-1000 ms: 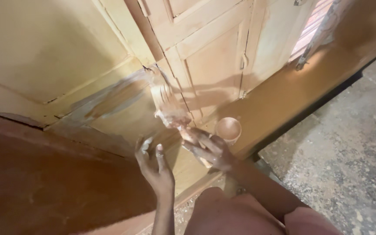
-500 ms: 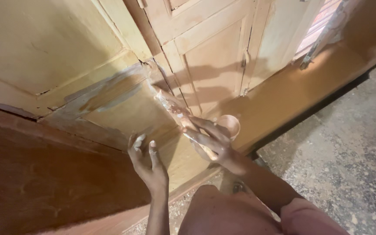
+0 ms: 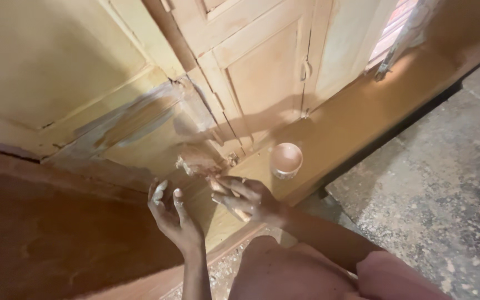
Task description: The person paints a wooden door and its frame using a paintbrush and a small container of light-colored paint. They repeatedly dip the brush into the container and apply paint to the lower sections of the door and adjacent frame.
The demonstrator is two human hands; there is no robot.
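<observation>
My right hand is closed around the wooden handle of a brush-like tool. The tool's pale, blurred head lies against the bottom of the yellow wooden door, close to the sill. Just to its left, my left hand hovers palm up with fingers spread. It holds nothing and has pale paste on the fingertips. A small round cup with a brownish inside stands on the wooden sill, to the right of my right hand.
The door has a patch of smeared grey-brown filler on its lower left panel and a small metal latch. A reddish-brown wall base lies at the left. A rough, speckled concrete floor spreads to the right. My knee is at the bottom.
The tool's head has come down from the upright door stile to the bottom of the panel, and my right hand has dropped with it. My left hand stays open beside it.
</observation>
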